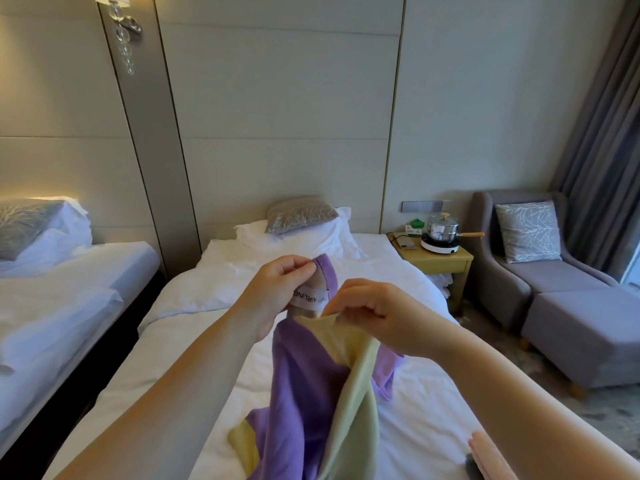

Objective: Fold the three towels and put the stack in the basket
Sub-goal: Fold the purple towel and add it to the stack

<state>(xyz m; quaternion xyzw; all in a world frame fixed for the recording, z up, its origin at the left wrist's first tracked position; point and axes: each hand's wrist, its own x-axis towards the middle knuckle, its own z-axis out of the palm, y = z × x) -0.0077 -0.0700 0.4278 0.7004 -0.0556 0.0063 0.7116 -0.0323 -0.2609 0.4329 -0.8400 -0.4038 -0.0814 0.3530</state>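
Hotel room: bed (194,292) ahead, second bed (69,282) to the left.
A patterned cushion (301,213) rests on white pillows (322,240) at its head. Right of the bed, a nightstand (446,263) carries a lidded pot (442,227) on a hot plate (439,244); beyond stand a grey armchair (512,282), footstool (585,337) and curtain (602,133). A glass wall lamp (124,32) hangs upper left.
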